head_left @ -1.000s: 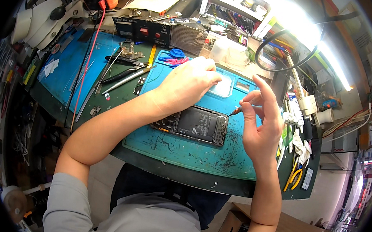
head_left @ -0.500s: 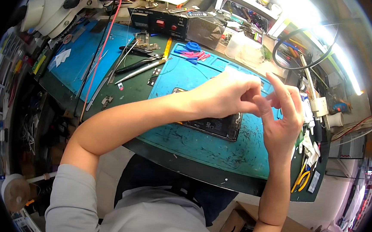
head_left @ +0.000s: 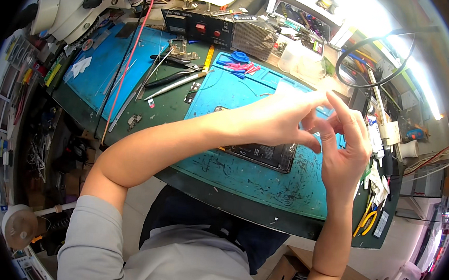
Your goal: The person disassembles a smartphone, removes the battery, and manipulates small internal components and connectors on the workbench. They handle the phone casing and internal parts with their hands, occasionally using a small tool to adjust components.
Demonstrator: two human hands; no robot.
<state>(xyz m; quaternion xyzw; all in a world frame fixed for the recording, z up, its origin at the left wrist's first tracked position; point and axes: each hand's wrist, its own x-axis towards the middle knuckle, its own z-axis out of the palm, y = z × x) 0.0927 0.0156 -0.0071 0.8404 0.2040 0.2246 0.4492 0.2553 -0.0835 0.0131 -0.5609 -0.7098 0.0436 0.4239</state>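
Observation:
Both my hands hover together above a blue work mat on the green bench. My left hand reaches across from the left, forefinger stretched out and thumb below it. My right hand rises from the lower right, and its forefinger and thumb meet the left fingertips. Anything pinched between them is too small to make out. Under the hands lies an opened dark phone, flat on the mat and partly hidden by my left hand.
Tweezers and metal tools lie left of the mat, with blue and pink plastic picks behind it. A black box with red buttons, a white microscope and a red cable stand farther back. Yellow-handled cutters lie at right.
My left hand has lifted off the phone and moved right to meet my right hand; the fingertips now touch. The view has also shifted slightly.

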